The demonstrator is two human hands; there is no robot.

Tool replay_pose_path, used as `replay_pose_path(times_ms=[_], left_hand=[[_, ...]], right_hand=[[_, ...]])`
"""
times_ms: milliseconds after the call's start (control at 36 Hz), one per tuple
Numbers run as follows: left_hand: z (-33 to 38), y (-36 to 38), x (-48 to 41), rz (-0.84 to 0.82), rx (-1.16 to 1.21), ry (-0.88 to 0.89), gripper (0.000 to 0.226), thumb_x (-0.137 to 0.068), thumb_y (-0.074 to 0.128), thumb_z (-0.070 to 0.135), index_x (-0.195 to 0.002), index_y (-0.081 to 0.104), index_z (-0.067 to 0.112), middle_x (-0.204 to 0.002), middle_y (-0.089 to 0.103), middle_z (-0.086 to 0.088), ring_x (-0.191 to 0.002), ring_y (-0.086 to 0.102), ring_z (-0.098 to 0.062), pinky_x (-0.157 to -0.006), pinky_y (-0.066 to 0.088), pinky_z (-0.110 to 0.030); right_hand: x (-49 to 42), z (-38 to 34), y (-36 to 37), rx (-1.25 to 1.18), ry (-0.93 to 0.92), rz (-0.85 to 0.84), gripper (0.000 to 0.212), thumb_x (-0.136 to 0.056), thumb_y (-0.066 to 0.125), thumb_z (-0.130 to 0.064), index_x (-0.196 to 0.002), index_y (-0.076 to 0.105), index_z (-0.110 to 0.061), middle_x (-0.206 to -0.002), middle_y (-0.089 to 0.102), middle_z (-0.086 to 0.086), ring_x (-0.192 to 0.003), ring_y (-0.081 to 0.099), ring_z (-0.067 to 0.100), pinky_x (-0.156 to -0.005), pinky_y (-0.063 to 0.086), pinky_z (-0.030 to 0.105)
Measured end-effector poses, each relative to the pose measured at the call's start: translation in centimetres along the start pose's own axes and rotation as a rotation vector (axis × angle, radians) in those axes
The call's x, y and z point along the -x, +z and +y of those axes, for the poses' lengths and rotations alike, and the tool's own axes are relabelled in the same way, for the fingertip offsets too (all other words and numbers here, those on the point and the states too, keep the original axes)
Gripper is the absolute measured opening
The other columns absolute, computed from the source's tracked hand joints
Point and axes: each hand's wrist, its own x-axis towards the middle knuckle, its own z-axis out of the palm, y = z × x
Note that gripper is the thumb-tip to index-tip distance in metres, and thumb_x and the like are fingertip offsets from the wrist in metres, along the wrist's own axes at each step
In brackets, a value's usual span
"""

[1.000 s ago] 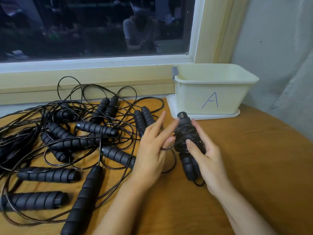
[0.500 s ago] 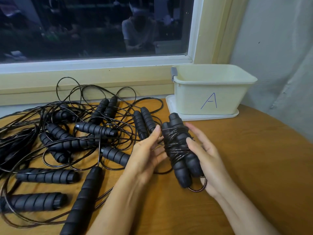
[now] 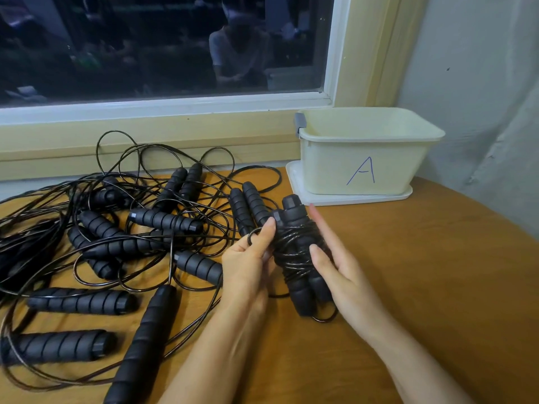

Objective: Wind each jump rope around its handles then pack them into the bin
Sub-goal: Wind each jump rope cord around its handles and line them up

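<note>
A wound jump rope (image 3: pixel 294 252), two black foam handles side by side with thin black cord wrapped round their middle, stands tilted between my hands above the table. My right hand (image 3: pixel 341 275) grips it from the right, thumb across the wraps. My left hand (image 3: pixel 250 258) presses its left side and pinches a small loop of the cord's end at the fingertips. The cream bin (image 3: pixel 364 153) marked "A" sits behind the bundle at the back right, with nothing visible inside. A tangled pile of loose jump ropes (image 3: pixel 140 228) lies to the left.
The bin rests on a white lid (image 3: pixel 294 182) on the round wooden table (image 3: pixel 437 287). A window sill and wall run close behind the pile and bin. Several separate black handles (image 3: pixel 78 301) lie near the table's front left, with cords looping around them.
The bundle has turned from nearly edge-on to show both handles side by side. My left hand has closed in from open fingers to pinching the cord's end against the wraps.
</note>
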Motion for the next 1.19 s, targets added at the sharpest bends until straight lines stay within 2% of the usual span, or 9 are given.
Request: replay_pose_path(times_ms=[167,306,417,556,639,750,1056,1111,1194], left_hand=[[0.0,-0.4,-0.2,0.023,-0.074,0.034,0.015,-0.084,0.073,0.017,-0.075,0.067,0.006,-0.091,0.074,-0.020,-0.075,0.070,-0.028,-0.062,0.060,-0.031],[-0.4,-0.1,0.0,-0.020,-0.209,0.239,0.041,-0.083,0.073,0.012,-0.051,0.049,0.012,-0.075,0.061,-0.020,-0.075,0.062,-0.030,-0.069,0.055,-0.037],[-0.3,0.4,0.7,-0.118,-0.263,0.421,0.041,-0.088,0.065,0.003,-0.053,0.043,0.008,-0.060,0.060,-0.003,-0.068,0.063,-0.013,-0.066,0.053,-0.022],[-1.1,0.3,1.2,-0.163,-0.331,0.562,0.043,-0.088,0.068,0.007,-0.050,0.052,0.021,-0.059,0.057,0.000,-0.067,0.061,-0.006,-0.069,0.051,-0.019],[-1.4,0.5,1.6,-0.215,-0.362,0.604,0.026,-0.086,0.069,0.011,-0.059,0.066,0.010,-0.058,0.050,-0.012,-0.070,0.063,-0.011,-0.073,0.053,-0.021],[-1.6,0.1,1.4,-0.262,-0.378,0.630,0.019,-0.085,0.076,0.019,-0.067,0.071,0.015,-0.065,0.044,-0.039,-0.075,0.062,-0.021,-0.079,0.056,-0.028],[-2.2,-0.1,1.3,-0.298,-0.358,0.553,0.027,-0.081,0.072,0.030,-0.093,0.077,0.006,-0.078,0.047,-0.048,-0.085,0.061,-0.030,-0.092,0.052,-0.053],[-2.3,-0.1,1.3,-0.306,-0.354,0.561,0.030,-0.082,0.073,0.027,-0.098,0.076,0.002,-0.076,0.048,-0.046,-0.086,0.065,-0.027,-0.089,0.056,-0.044],[-2.2,0.5,1.3,-0.251,-0.344,0.574,0.018,-0.086,0.072,0.012,-0.071,0.070,0.004,-0.068,0.049,-0.039,-0.080,0.067,-0.018,-0.079,0.055,-0.025]], right_hand=[[0.2,0.6,0.4,0.030,0.002,-0.029,0.073,-0.091,0.061,-0.042,-0.153,0.022,-0.044,-0.155,0.035,-0.024,-0.143,0.031,-0.001,-0.119,0.030,0.034],[0.1,0.4,0.7,0.036,-0.072,0.031,0.082,-0.088,0.066,-0.028,-0.150,0.016,-0.051,-0.156,0.037,-0.016,-0.142,0.036,0.005,-0.114,0.036,0.028],[0.1,-0.1,0.1,0.051,-0.175,0.081,0.081,-0.087,0.070,-0.024,-0.148,0.026,-0.056,-0.152,0.044,-0.009,-0.140,0.042,0.014,-0.113,0.038,0.035],[-0.2,-2.3,0.3,-0.170,-0.084,0.258,0.041,-0.090,0.059,-0.046,-0.127,0.058,-0.028,-0.120,0.069,-0.011,-0.115,0.063,0.007,-0.090,0.051,0.020],[-0.8,-3.6,0.4,-0.199,0.036,0.283,0.061,-0.083,0.054,-0.071,-0.099,0.069,-0.014,-0.092,0.075,0.002,-0.089,0.071,0.013,-0.071,0.053,0.019],[-0.7,-4.5,0.8,-0.232,0.111,0.282,0.047,-0.079,0.047,-0.060,-0.079,0.070,-0.020,-0.078,0.073,-0.001,-0.077,0.070,0.010,-0.065,0.051,0.019],[-0.3,-4.2,0.3,-0.262,0.153,0.322,0.030,-0.081,0.051,-0.053,-0.092,0.073,-0.036,-0.105,0.074,0.004,-0.104,0.068,0.022,-0.093,0.053,0.043],[-0.2,-4.1,0.0,-0.258,0.147,0.303,0.030,-0.086,0.053,-0.055,-0.100,0.072,-0.036,-0.109,0.073,0.002,-0.108,0.067,0.020,-0.092,0.053,0.040],[-0.4,-4.0,0.1,-0.232,0.134,0.275,0.049,-0.088,0.050,-0.066,-0.122,0.061,-0.033,-0.115,0.069,-0.010,-0.112,0.063,0.008,-0.089,0.049,0.026]])
